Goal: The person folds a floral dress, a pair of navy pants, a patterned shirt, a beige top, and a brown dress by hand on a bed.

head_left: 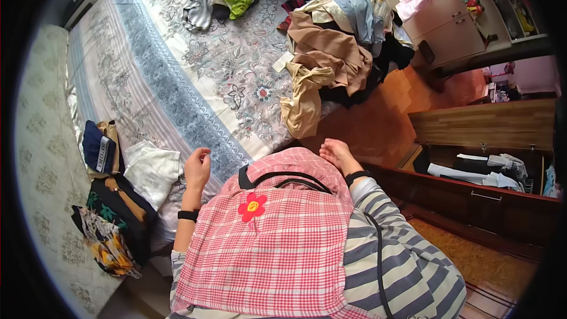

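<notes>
The left hand (197,171) beside the folded white cloth (152,171) and the right hand (336,155) near the tan garment (305,99) on the bed (159,71) are loosely curled and empty, the folded clothes (99,149) apparently set apart from the loose heap (331,50) to avoid creasing, while 1 open drawer (452,192) holds white and gray garments (472,175).

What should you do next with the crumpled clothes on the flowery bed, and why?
Perhaps reach the right grip toward the crumpled yellowish-beige cloth garment: that grip looks empty, and the garment lies close by, near the flower-patterned cloth bedspread's edge.
</notes>
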Demonstrator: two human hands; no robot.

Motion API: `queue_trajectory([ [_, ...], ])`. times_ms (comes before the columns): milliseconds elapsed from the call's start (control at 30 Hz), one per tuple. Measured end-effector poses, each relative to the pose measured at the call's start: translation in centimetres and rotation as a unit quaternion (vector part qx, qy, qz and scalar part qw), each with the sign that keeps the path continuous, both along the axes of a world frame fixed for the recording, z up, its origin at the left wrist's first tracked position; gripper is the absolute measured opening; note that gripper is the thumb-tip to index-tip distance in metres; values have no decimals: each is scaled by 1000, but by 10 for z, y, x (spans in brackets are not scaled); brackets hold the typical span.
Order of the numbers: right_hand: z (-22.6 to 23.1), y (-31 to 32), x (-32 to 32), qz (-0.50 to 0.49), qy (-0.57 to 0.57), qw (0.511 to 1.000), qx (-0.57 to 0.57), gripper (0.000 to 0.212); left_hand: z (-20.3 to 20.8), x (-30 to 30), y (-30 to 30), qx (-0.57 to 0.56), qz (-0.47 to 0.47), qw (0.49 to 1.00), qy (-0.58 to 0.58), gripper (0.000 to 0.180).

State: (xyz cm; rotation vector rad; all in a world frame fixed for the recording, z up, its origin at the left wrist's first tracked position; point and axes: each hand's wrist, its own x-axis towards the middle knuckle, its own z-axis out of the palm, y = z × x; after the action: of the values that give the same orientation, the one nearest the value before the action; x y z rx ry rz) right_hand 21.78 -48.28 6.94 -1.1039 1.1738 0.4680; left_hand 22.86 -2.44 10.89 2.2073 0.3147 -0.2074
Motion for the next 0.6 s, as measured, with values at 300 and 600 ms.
queue_trajectory([
  [300,15,5,177,70,-128,974,-171,49,7,-26,-45,49,-14,997,57,16],
  [600,0,17,234,99,-197,967,126,8,17,-34,-92,-2,90,991,99,21],
])
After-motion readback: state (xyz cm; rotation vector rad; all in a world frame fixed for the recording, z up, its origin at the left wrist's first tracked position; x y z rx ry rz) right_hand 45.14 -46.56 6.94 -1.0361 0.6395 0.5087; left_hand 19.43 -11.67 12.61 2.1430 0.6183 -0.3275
